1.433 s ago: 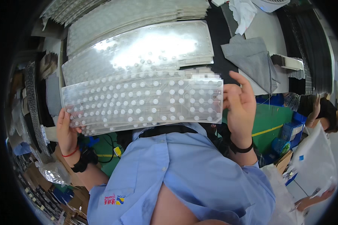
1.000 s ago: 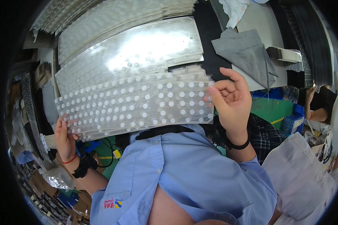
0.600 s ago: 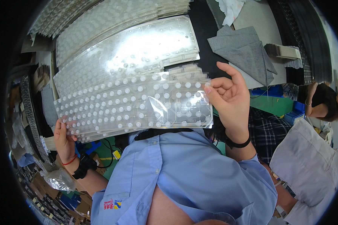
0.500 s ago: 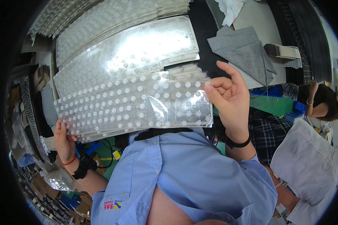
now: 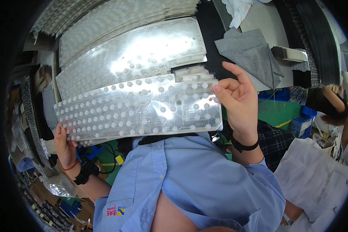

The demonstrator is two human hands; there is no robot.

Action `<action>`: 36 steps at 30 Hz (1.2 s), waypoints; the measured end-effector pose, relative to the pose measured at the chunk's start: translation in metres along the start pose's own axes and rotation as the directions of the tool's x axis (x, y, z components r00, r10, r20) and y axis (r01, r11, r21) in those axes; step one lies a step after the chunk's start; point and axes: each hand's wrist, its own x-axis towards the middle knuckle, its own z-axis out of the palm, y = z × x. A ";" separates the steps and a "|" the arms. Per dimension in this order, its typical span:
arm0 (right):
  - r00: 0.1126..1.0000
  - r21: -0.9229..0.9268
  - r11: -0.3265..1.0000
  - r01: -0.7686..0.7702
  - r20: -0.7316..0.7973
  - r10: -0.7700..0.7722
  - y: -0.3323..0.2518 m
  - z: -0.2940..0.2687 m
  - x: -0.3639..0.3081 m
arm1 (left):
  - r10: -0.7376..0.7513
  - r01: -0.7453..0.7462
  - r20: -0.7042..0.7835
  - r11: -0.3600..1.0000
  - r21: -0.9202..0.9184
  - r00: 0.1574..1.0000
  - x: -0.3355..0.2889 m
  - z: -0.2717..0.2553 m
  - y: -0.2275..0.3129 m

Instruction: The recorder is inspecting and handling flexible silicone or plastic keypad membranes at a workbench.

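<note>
A long, see-through keyboard membrane (image 5: 154,116) with rows of round pale dots and fine circuit lines spans the space in front of my waist. My right hand (image 5: 237,102) pinches its upper right corner between thumb and fingers, with one finger raised free. At the lower left end, my left hand (image 5: 65,145) has its fingers closed on the edge. More sheets show beneath its lower left edge. Just beyond lies a stack of similar membranes (image 5: 185,40), its top sheet bright with glare. Connector tails (image 5: 195,73) stick out between the held sheet and that stack.
Further membrane piles (image 5: 116,19) fill the far left. Folded grey cloth (image 5: 251,54) lies on the table at right, beside a pale bundle (image 5: 290,54). A co-worker's arm (image 5: 334,98) shows at far right, above a blue box (image 5: 302,125). Clear plastic wrap (image 5: 60,185) sits lower left.
The held membrane has tilted slightly and looks more silvery, its circuit lines clearer. Both my hands keep their grip almost in place. At right, the co-worker's arms have shifted.
</note>
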 end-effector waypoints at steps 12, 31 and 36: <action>0.967 -0.370 0.903 0.218 0.209 -0.148 -0.073 0.017 0.067 | 0.057 -0.053 -0.042 0.994 0.097 0.997 0.035 0.020 0.037; 0.997 -0.833 0.551 0.053 0.071 0.011 -0.065 0.046 0.239 | 0.211 -0.157 -0.062 0.864 0.478 0.975 0.047 0.025 0.042; 0.991 -0.855 0.512 0.085 0.126 0.046 -0.063 0.047 0.253 | 0.202 -0.155 -0.061 0.885 0.439 0.978 0.036 0.020 0.039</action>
